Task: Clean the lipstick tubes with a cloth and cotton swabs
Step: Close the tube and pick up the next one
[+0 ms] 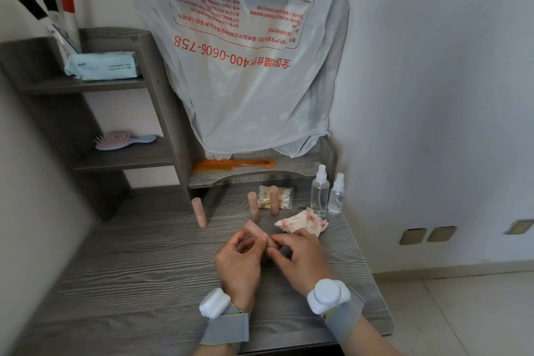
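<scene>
My left hand (238,261) and my right hand (300,259) meet over the grey desk (130,269), both pinching one pink lipstick tube (254,230) that lies tilted between their fingertips. Three more pink tubes stand upright behind: one at the left (199,212), one in the middle (253,206), one further back (274,199). A crumpled white cloth (303,222) with red stains lies just behind my right hand. A clear packet of cotton swabs (284,196) rests behind the tubes.
Two clear spray bottles (320,195) (336,195) stand at the desk's back right, near the wall. An orange comb (234,165) lies on the low shelf under a hanging plastic bag (248,66). The shelf unit at the left holds a hairbrush (124,140) and a tissue pack (101,65).
</scene>
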`<action>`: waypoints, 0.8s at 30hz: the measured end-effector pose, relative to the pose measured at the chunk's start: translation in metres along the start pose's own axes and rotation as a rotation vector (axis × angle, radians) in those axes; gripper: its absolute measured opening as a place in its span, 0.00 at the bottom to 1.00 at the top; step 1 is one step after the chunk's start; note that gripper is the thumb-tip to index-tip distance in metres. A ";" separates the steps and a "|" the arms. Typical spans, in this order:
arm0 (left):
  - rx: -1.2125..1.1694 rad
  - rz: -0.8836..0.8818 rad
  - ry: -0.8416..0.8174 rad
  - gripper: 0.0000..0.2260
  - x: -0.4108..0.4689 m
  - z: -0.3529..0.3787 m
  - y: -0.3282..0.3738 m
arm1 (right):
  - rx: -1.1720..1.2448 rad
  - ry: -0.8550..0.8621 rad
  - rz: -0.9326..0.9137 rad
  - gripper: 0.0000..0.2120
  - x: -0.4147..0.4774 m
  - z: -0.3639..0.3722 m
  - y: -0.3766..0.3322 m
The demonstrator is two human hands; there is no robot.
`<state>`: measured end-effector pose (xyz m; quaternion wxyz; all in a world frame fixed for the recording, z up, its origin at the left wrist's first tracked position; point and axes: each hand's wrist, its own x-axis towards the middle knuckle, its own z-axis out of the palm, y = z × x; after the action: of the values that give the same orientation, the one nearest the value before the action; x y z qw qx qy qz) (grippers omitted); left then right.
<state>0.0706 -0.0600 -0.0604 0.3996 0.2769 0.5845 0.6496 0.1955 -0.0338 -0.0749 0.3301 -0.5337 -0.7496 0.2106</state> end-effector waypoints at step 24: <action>0.606 0.389 0.080 0.09 0.064 -0.003 0.038 | -0.003 -0.037 0.041 0.15 -0.002 -0.008 -0.008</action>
<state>0.0266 -0.0077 -0.0310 0.1453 0.4633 0.7020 0.5210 0.1962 -0.0387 -0.0648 0.3108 -0.5456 -0.7447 0.2260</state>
